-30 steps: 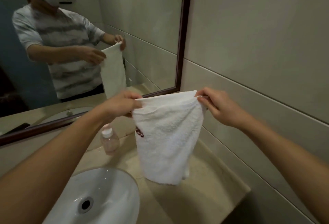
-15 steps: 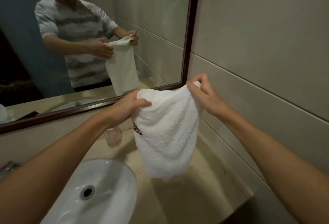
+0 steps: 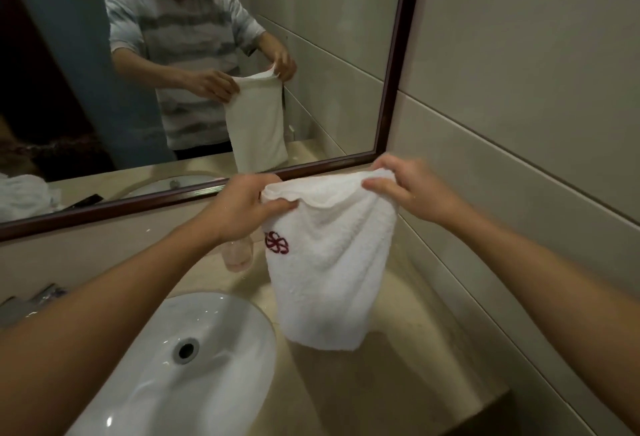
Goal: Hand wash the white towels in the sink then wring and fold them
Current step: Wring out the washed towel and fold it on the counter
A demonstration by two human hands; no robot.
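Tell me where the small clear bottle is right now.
In the head view the bottle stands on the counter behind the sink, just below the left hand and left of the hanging towel.

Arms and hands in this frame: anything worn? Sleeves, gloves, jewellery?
Both forearms are bare; no sleeves reach into direct view. The left hand and right hand wear no gloves, and no rings or watch show. The mirror reflection shows a grey-and-white striped short-sleeved shirt.

Both hands (image 3: 249,207) pinching white towel (image 3: 329,262) top edge, above countertop (image 3: 433,349), beside sink (image 3: 194,366)
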